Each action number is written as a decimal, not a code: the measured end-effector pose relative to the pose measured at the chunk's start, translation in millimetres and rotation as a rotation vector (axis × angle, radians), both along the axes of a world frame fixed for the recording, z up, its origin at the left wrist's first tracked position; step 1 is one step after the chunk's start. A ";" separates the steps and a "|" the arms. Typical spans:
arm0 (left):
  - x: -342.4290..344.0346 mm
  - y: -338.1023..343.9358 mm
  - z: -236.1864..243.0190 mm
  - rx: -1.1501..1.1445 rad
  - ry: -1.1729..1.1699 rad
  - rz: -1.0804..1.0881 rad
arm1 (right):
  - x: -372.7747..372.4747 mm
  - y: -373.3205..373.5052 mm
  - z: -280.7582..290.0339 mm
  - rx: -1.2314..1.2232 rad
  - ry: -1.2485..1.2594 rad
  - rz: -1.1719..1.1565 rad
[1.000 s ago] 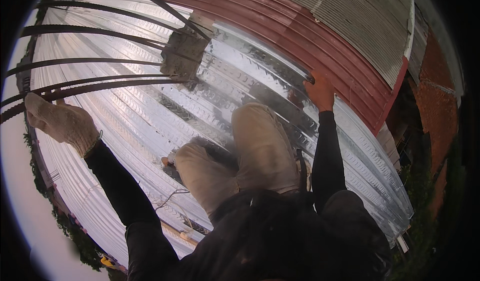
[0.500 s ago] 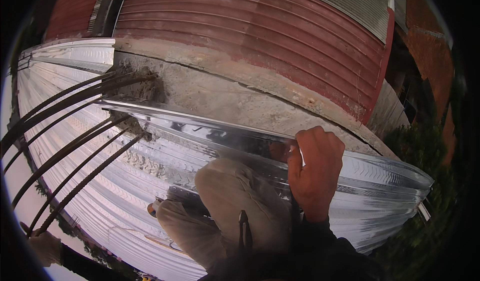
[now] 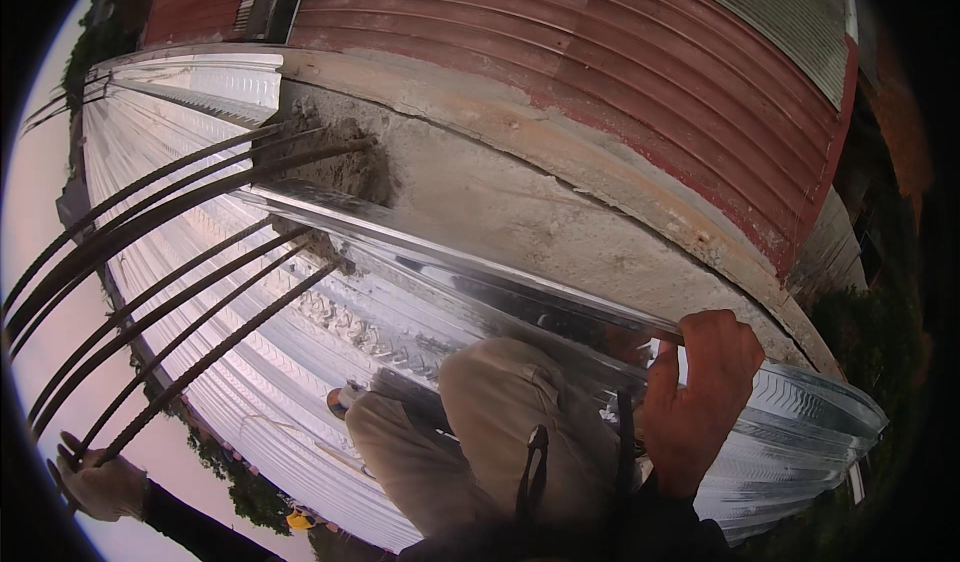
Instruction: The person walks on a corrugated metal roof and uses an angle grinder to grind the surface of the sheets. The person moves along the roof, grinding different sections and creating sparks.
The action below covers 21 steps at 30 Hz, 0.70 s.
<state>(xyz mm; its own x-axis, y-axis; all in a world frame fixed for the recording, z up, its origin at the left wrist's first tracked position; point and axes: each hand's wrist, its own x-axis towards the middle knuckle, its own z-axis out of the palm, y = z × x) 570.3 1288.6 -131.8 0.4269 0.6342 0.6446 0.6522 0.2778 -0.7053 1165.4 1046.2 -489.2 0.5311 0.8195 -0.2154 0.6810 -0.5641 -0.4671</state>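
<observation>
Red ribbed panels [image 3: 560,72] border a concrete strip [image 3: 480,202]. Between strip and trousered knees [image 3: 500,392] lies a shiny metal sheet [image 3: 500,307]; the bare right hand [image 3: 702,397] clamps its raised edge, thumb opposite fingers. The left hand [image 3: 108,487] touches 1 dark ribbed bar [image 3: 190,380], fingers bent; whether they close fully cannot be told.

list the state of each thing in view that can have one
right hand: bare, gripping metal sheet's edge
left hand: fingers curled around rebar
metal sheet: shiny, edge exposed along concrete
rebars: bare, jutting out
concrete: rough, partly uncovered
legs: bent at the knees
red wall: ribbed, edge worn
</observation>
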 end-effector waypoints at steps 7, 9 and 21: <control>50.3 -12.7 -34.4 -0.081 -0.565 -0.284 | 21.0 16.0 -37.9 0.038 -0.022 0.041; 66.1 -13.7 -38.9 -0.105 -0.654 -0.352 | 29.3 24.6 -52.7 0.042 0.027 0.045; 122.0 -22.5 -89.0 -0.089 -1.121 -0.517 | 77.5 45.8 -155.7 -0.068 0.353 0.080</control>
